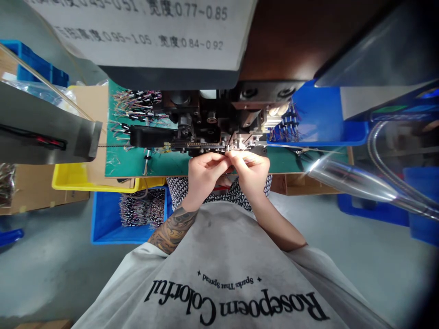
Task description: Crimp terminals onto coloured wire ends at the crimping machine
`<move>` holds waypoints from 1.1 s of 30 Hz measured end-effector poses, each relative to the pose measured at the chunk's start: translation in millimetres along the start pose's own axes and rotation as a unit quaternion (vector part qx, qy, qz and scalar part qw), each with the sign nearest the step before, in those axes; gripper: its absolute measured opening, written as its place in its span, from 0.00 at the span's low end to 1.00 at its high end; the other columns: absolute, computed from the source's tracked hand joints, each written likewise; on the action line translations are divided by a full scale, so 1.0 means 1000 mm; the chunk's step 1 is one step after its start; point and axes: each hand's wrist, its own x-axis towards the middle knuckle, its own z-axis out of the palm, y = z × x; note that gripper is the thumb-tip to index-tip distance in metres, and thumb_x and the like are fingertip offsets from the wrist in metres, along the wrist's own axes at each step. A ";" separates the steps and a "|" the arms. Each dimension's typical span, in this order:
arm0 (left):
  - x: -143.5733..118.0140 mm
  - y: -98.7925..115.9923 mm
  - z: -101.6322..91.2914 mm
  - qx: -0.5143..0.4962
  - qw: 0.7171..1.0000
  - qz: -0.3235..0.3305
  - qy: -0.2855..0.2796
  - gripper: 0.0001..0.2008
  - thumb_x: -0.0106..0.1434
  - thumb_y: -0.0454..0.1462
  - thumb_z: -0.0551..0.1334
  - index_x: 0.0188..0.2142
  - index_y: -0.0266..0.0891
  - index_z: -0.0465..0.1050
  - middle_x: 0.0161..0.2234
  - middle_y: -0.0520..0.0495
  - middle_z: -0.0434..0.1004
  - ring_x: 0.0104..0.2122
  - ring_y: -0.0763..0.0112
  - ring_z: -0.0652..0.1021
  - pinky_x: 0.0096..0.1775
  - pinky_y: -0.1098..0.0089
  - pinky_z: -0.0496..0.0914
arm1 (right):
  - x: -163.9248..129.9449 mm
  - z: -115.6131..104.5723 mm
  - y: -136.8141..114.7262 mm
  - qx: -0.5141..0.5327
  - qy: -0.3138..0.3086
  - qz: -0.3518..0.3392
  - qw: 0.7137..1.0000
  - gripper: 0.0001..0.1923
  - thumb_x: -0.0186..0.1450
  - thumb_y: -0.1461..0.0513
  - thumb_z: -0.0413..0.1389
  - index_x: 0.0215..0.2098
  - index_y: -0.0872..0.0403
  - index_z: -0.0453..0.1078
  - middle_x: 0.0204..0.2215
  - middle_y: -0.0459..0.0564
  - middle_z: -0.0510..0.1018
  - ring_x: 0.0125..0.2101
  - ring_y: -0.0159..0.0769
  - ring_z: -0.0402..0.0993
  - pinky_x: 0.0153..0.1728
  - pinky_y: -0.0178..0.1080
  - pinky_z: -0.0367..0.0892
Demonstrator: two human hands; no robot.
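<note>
Both my hands meet at the front of a dark metal crimping machine, under its bright work light. My left hand is closed in a pinch, its fingertips beside those of the other hand; what it holds is too small to make out. Thumb and forefinger of my right hand are pinched together on a thin pale wire close to the lit tooling. A strip of terminals runs into the tooling from the left. One short white-and-black cable lies on the green bench top.
Bundles of cables lie behind at left, and more cables rest by a blue tray at right. A flexible metal lamp arm and a clear tube reach in from the right. Below left are a yellow bin and a blue bin.
</note>
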 end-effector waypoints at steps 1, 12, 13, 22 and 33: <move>0.000 0.000 0.000 0.004 1.000 -0.002 -0.005 0.09 0.62 0.43 0.75 0.33 0.39 0.84 0.29 0.49 0.85 0.28 0.67 0.85 0.32 0.69 0.83 | -0.001 0.000 0.000 -0.006 -0.002 -0.001 1.000 0.15 0.64 0.54 0.64 0.24 0.53 0.79 0.20 0.44 0.76 0.23 0.29 0.67 0.26 0.36 0.65; -0.004 0.010 0.002 0.020 0.999 -0.011 -0.026 0.11 0.60 0.45 0.76 0.33 0.40 0.84 0.28 0.48 0.85 0.28 0.66 0.85 0.31 0.68 0.82 | 0.001 -0.003 0.003 -0.042 0.061 -0.020 0.997 0.14 0.65 0.53 0.64 0.27 0.52 0.83 0.20 0.43 0.76 0.23 0.29 0.68 0.26 0.37 0.67; -0.004 0.011 0.002 0.021 0.999 -0.012 -0.025 0.11 0.59 0.45 0.76 0.32 0.40 0.83 0.28 0.48 0.85 0.28 0.66 0.85 0.31 0.68 0.82 | 0.001 -0.003 0.003 -0.043 0.063 -0.020 0.997 0.14 0.65 0.53 0.64 0.26 0.52 0.83 0.19 0.43 0.76 0.23 0.29 0.68 0.26 0.37 0.66; -0.004 0.010 0.001 0.021 1.000 -0.011 -0.017 0.11 0.58 0.45 0.77 0.32 0.40 0.83 0.31 0.47 0.87 0.29 0.65 0.86 0.31 0.67 0.84 | 0.003 0.000 -0.002 -0.023 0.055 -0.004 0.998 0.14 0.64 0.55 0.64 0.22 0.52 0.80 0.18 0.42 0.71 0.22 0.27 0.64 0.25 0.35 0.62; -0.007 0.001 -0.013 -0.069 0.995 -0.046 -0.057 0.09 0.59 0.40 0.78 0.37 0.41 0.85 0.37 0.46 0.89 0.35 0.62 0.89 0.41 0.61 0.87 | -0.006 -0.020 0.014 -0.030 -0.033 -0.024 0.999 0.10 0.64 0.53 0.66 0.35 0.50 0.86 0.23 0.44 0.78 0.24 0.30 0.69 0.27 0.37 0.68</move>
